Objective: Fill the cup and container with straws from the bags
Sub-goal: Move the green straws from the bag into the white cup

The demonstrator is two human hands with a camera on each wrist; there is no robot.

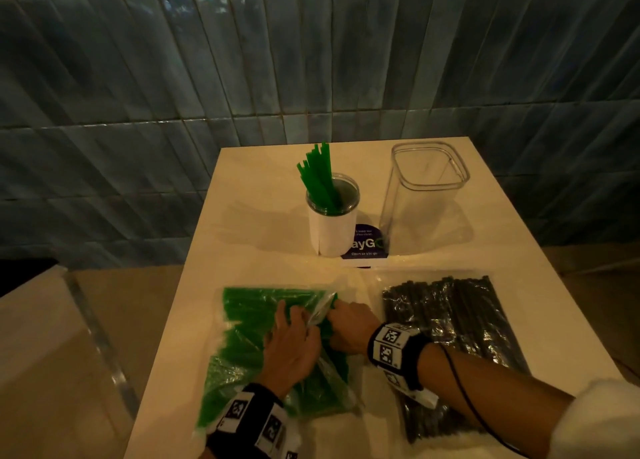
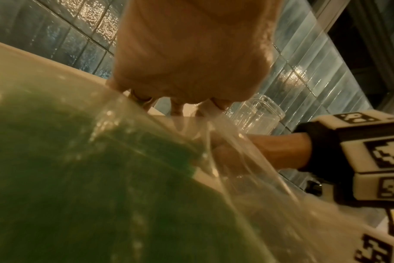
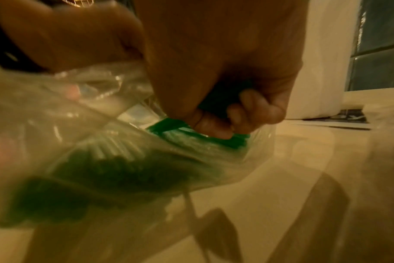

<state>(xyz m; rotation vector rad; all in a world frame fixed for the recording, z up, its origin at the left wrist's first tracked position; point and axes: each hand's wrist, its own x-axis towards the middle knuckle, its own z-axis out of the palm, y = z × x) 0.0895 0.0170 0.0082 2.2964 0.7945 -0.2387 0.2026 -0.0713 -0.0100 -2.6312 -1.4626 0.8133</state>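
Two hands at 6 o'clock: your left hand [image 1: 291, 349] lifts the clear plastic bag of green straws [image 1: 242, 354]; your right hand [image 1: 349, 327] grasps green straws [image 3: 214, 135] inside; white cup [image 1: 331, 230], clear square container [image 1: 420, 202] at 12 o'clock

The table [image 1: 242, 181] stands against a tiled wall [image 1: 173, 60]. At its far end the cup [image 1: 331, 223] stands left of the container [image 1: 420, 202], the two near each other but apart, both upright. A bundle of straws [image 1: 317, 178] stands in the cup, leaning to its left side. A sticker [image 1: 365, 245] lies on the table between them, partly behind the cup's base. Nearer the person, two bags lie flat side by side: the left bag [image 1: 242, 337] in front of the cup, the right bag [image 1: 460, 320] in front of the container. Both hands are at the left bag: the left hand [image 1: 291, 347] on top of it, the right hand [image 1: 349, 327] at its right edge, its forearm crossing over the right bag.
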